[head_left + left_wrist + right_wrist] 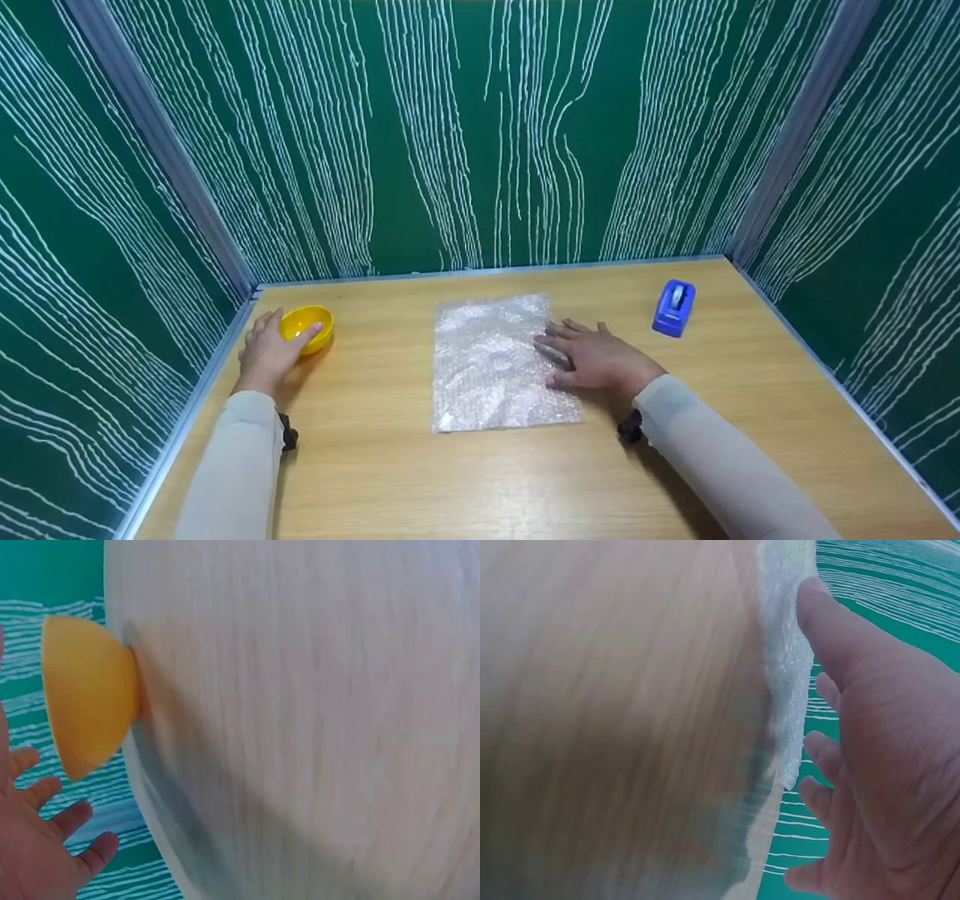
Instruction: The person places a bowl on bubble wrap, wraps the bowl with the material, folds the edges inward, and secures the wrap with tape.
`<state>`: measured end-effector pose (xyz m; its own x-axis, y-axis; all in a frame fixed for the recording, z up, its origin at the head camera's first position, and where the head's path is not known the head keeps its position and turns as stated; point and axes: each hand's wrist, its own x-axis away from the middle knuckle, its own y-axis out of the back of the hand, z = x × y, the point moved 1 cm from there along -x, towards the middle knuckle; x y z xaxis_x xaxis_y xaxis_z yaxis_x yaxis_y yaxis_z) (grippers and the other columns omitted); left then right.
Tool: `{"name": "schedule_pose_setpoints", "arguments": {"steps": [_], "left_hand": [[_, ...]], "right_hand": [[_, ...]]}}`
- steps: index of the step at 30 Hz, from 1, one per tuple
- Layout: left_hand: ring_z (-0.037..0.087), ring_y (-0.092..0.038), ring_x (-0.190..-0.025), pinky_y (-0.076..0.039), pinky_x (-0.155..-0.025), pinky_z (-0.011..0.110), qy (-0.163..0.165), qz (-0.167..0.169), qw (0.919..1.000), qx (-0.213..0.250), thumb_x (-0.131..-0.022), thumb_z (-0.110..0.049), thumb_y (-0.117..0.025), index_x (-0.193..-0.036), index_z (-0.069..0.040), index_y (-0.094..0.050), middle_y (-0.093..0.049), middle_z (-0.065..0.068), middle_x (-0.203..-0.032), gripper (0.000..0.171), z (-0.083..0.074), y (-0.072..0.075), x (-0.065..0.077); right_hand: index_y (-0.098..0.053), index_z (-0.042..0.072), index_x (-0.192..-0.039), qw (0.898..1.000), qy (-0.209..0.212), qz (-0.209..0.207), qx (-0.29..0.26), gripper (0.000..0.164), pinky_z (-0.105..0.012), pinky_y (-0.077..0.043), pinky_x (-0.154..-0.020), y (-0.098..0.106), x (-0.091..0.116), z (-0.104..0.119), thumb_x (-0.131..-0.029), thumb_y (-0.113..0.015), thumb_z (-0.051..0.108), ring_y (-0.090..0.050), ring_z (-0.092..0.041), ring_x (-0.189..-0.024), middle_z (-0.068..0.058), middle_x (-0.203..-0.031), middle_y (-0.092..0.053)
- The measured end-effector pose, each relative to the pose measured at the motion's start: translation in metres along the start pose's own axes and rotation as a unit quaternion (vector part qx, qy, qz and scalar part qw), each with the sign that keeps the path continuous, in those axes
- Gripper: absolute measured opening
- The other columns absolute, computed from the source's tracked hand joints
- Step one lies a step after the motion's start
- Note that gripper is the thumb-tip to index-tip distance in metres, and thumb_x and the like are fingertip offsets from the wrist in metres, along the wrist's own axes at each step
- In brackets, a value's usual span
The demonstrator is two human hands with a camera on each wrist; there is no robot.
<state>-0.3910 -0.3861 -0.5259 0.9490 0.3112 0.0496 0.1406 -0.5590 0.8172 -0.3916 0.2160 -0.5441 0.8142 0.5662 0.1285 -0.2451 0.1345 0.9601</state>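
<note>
1. The left hand (268, 346) is at the left side of the table (480, 480). Its fingers are spread wide, with the thumb over the rim of a yellow bowl (90, 694). I cannot tell if the skin touches the bowl.
2. The bowl sits upright on its small base, on the far left part of the table.
3. A clear sheet of bubble wrap (487, 364) lies flat in the middle, to the right of the bowl and well apart from it.
4. The right hand (600, 356) is wide too, and its fingers reach over the right edge of the bubble wrap. I cannot tell if they touch it.
5. A blue tape dispenser (671, 315) is on the far right part of the table, past the right hand.
6. Green walls (390, 187) with wiggly white lines stand at the left, far and right sides.
</note>
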Motion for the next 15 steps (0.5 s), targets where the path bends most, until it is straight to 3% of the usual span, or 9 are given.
{"name": "schedule_pose_setpoints", "arguments": {"steps": [8,15], "left_hand": [[0.053,-0.029,-0.163,-0.02,-0.138,0.079,0.016,0.018,0.9992,0.033,-0.091,-0.086,-0.075,-0.184,-0.015,-0.005,-0.008,0.025,-0.19,0.136,0.011,-0.001,0.004],[0.05,-0.037,-0.159,-0.025,-0.139,0.074,-0.004,0.01,0.9983,0.058,-0.088,-0.076,-0.086,-0.183,-0.01,-0.006,-0.02,0.028,-0.185,0.141,0.012,-0.003,0.008]], "right_hand": [[-0.04,0.035,-0.177,1.0,-0.004,0.021,0.008,0.092,-0.085,-0.015,-0.134,0.003,-0.001,0.002,-0.101,-0.069,0.077,-0.021,-0.045,-0.176,-0.006,-0.19,-0.027],[-0.046,0.032,-0.175,1.0,-0.007,0.028,0.002,0.095,-0.082,-0.019,-0.135,0.005,-0.003,0.006,-0.097,-0.075,0.077,-0.025,-0.044,-0.176,-0.008,-0.189,-0.03]]}}
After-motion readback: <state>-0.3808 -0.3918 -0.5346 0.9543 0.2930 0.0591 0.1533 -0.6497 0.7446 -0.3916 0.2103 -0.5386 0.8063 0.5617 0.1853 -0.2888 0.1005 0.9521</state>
